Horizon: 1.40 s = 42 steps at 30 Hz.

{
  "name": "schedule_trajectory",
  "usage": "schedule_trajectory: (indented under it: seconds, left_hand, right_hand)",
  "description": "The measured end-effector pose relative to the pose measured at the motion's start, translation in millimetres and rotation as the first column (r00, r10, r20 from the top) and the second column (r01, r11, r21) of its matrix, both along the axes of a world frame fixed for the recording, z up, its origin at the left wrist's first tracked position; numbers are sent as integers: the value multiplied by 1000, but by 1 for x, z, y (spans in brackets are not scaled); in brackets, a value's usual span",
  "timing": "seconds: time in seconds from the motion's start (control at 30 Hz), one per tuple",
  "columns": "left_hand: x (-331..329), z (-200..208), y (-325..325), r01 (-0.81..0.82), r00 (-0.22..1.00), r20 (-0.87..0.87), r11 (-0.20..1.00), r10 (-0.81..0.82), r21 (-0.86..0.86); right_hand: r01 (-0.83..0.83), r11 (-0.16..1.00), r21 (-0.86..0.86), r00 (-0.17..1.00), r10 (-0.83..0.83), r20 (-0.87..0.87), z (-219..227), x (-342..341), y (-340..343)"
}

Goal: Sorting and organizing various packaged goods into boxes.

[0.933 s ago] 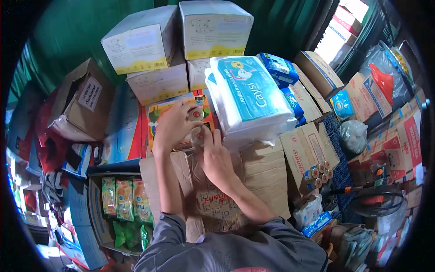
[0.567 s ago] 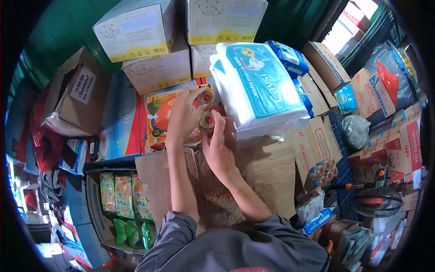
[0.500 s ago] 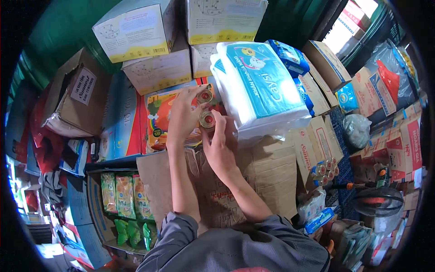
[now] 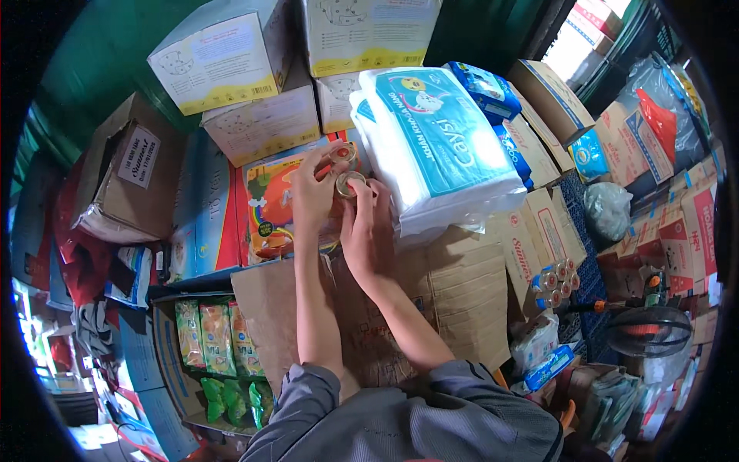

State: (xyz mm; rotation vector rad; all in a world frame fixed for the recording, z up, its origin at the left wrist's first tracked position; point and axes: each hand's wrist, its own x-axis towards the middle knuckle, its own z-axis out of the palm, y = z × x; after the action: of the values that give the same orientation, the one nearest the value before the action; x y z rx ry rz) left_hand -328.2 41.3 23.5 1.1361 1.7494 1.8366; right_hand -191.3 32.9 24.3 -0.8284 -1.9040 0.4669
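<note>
Two small round jars with gold-coloured lids and red centres are in my hands above an orange-red printed package. My left hand (image 4: 311,185) has its fingers closed around the farther jar (image 4: 344,152). Just nearer, my right hand (image 4: 366,223) grips the second jar (image 4: 351,184), with fingertips over its lid. The jars are close together, and the fingers hide their sides. Under and beside my left hand lies the orange-red package (image 4: 269,202). A stack of white and blue packs of dry towels (image 4: 439,146) is right of my right hand.
Flattened brown cardboard (image 4: 462,300) spreads beneath my forearms. An open box (image 4: 171,377) with green packets stands at the lower left. White and yellow cartons (image 4: 223,65) are piled at the back. Several similar jars (image 4: 556,283) are grouped on the right, near a black fan (image 4: 650,333).
Both hands, with the jars, have shifted slightly upward in the picture. My right fingers have moved further over the nearer jar's lid. The view has shifted a little.
</note>
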Motion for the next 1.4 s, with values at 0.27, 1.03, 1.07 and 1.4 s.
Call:
schedule_trajectory:
  seconds: [0.27,1.03,1.07,1.4]
  left_hand:
    - [-3,-5,3,27,999,26,999,-26,-31]
    - [1,-27,24,17,969,241,989,-52,144]
    - [0,-27,25,20,975,217,990,-49,137]
    - [38,16,14,-417,730,-499,882,468,217]
  right_hand:
    - [-4,1000,-17,997,3,-74,-1,-4,6]
    - [-275,959,-65,959,269,-86,-24,28,-16]
    - [-273,960,-60,960,268,-86,-23,32,-19]
    - [-330,919,216,935,350,-60,-7,156,-36]
